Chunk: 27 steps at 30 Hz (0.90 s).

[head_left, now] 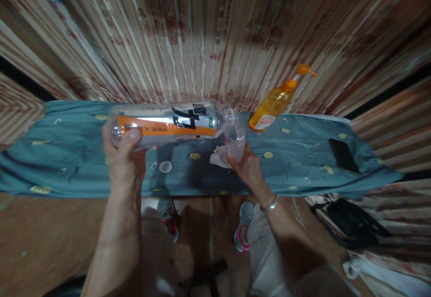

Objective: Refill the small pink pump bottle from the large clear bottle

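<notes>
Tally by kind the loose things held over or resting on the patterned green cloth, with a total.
Clear bottles: 2, a large labelled bottle in the left hand and a small bottle in the right hand
Pump bottle: 1
Dark phone: 1
White disc: 1
Crumpled white piece: 1
Total: 6

The person's bare left forearm [116, 229] reaches nearly straight forward, its left hand [124, 155] in a wide grip, thumb laid across the near side. The bare right forearm [289, 225] slants inward, ending in the right hand [247, 164], fingers curled in a narrower grip.
</notes>
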Motion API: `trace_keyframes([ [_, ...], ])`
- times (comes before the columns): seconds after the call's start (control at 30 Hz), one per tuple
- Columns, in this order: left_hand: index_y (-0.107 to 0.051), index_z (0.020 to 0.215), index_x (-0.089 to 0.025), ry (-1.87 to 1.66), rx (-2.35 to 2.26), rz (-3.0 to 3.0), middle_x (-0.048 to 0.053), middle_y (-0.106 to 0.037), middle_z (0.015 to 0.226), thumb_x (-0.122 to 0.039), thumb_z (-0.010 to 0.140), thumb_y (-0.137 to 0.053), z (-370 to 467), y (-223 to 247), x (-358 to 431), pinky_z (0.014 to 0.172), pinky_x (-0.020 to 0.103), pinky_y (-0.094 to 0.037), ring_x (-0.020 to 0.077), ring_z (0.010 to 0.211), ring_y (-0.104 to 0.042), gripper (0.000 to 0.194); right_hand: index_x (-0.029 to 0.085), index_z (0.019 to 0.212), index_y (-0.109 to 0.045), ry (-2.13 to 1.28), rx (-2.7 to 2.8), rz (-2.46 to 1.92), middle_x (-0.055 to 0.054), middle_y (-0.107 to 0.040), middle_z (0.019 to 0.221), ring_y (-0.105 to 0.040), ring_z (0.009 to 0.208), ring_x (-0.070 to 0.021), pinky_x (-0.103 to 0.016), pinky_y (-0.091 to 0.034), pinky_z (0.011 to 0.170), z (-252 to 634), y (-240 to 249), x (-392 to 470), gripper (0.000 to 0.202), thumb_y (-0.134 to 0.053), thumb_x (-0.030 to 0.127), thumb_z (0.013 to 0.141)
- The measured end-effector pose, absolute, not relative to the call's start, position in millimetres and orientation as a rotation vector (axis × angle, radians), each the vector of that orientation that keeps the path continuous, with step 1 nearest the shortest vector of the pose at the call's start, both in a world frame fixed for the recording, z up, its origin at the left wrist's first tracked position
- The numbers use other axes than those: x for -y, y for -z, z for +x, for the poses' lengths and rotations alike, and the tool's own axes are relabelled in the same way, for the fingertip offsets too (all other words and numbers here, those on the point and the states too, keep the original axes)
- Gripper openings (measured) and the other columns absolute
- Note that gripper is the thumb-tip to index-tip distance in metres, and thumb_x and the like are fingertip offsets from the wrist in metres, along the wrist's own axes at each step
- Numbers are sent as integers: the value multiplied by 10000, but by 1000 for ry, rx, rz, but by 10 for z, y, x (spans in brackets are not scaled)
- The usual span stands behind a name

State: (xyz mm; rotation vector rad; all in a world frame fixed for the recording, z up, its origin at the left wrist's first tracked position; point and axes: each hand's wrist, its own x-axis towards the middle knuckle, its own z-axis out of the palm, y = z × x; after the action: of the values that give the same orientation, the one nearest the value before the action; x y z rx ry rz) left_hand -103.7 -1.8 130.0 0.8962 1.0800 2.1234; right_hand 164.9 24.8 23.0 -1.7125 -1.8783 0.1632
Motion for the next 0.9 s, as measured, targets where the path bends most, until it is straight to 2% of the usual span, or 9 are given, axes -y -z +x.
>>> trace_keyframes([
  [0.27, -523, 960, -235, -2126, -1082, 923, -25, -550, 790, -251, 457, -777, -1037, -1317, 13, 509, 357, -552, 148, 624, -561, 564, 106, 1311, -444, -192, 1911, -1751, -191, -734, 976, -713, 869, -305, -455, -582, 739, 1640, -290, -234, 623, -649, 428, 819],
  [0.4, -526, 945, -246, -2110, -1116, 912, -26, -562, 780, -275, 465, -771, -1029, -1324, 23, 496, 350, -548, 154, 620, -564, 540, 150, 1322, -428, -198, 1896, -1730, -177, -734, 1001, -712, 865, -307, -468, -586, 717, 1645, -284, -234, 611, -634, 440, 826],
  [0.67, -532, 1011, -262, -2088, -1132, 973, -19, -568, 821, -296, 509, -761, -1049, -1301, 28, 542, 392, -567, 173, 655, -592, 553, 126, 1334, -417, -191, 1904, -1737, -191, -727, 990, -708, 883, -320, -486, -590, 728, 1651, -261, -240, 634, -624, 449, 830],
  [0.9, -531, 984, -256, -2097, -1105, 979, -22, -557, 816, -291, 510, -769, -1050, -1301, 29, 561, 405, -567, 182, 670, -604, 531, 127, 1360, -394, -149, 1893, -1742, -196, -723, 1013, -708, 901, -322, -497, -586, 750, 1636, -220, -249, 653, -627, 425, 828],
])
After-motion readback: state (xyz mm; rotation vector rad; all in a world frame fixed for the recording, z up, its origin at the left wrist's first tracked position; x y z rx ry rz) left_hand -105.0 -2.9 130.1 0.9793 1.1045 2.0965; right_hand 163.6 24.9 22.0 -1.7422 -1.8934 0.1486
